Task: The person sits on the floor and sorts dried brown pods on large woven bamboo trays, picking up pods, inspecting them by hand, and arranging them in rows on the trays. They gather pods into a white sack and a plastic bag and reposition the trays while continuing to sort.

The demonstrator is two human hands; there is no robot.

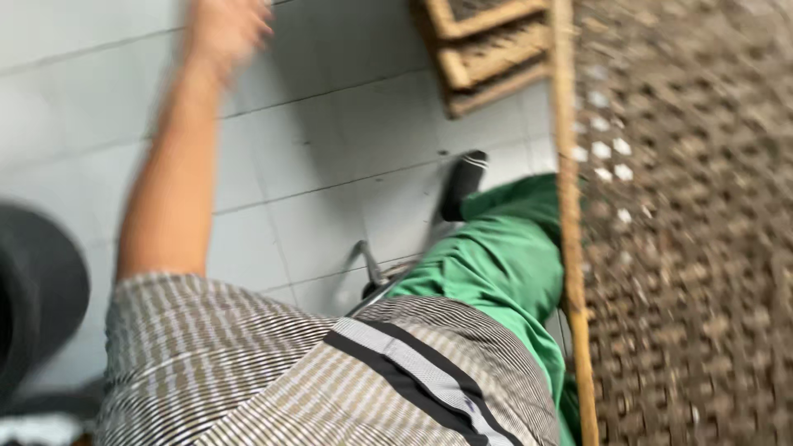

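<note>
My left arm reaches out over the pale tiled floor, and my left hand is at the top left, blurred by motion. Whether its fingers are apart or closed cannot be made out, and nothing is visible in it. My right hand is out of view. Below are my striped shirt and green trousers, with a foot in a black sock on the tiles. A large woven mesh tray with a wooden edge strip fills the right side, close to my leg.
A stack of wood-framed woven trays lies on the floor at the top centre. A dark round object sits at the left edge. A bent metal bar shows beside my leg.
</note>
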